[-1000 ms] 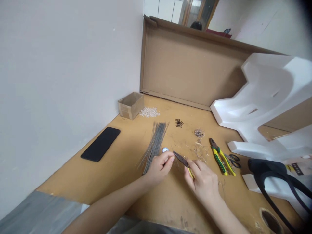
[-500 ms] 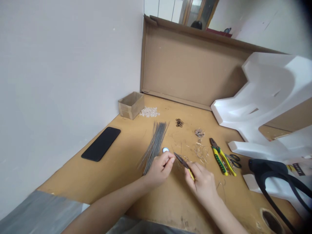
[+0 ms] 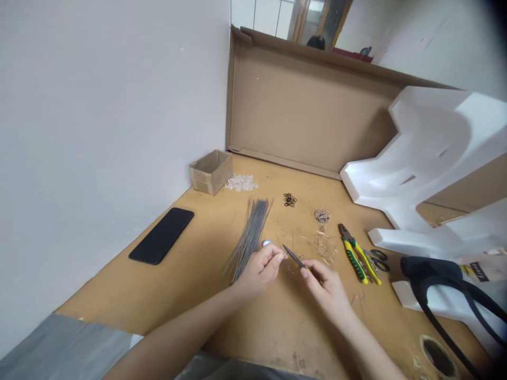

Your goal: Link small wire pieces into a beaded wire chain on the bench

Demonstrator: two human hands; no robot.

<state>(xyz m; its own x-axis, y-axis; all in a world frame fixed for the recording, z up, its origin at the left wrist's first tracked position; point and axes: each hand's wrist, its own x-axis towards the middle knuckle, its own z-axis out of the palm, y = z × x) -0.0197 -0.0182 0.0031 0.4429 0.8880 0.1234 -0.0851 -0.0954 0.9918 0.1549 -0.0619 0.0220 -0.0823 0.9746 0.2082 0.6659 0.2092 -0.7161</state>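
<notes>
My left hand is closed, thumb and forefinger pinching a thin piece of wire that barely shows at the fingertips. In my right hand are needle-nose pliers, their dark jaws pointing up and left, close to the left fingertips. Whether the jaws touch the wire I cannot tell. A bundle of straight grey wires lies beside and partly behind my left hand. Just above that hand a small round blue-white object shows in part. Bent wire pieces lie scattered beyond my right hand.
Green-yellow pliers and scissors lie to the right, near white foam and a black strap-like object. Further back are black rings, clear beads and a small cardboard box. A phone lies left.
My right hand has turned and shifted a little, and the pliers' yellow handle is now mostly hidden in it. My left hand keeps its pinch. The whole view has shifted slightly.
</notes>
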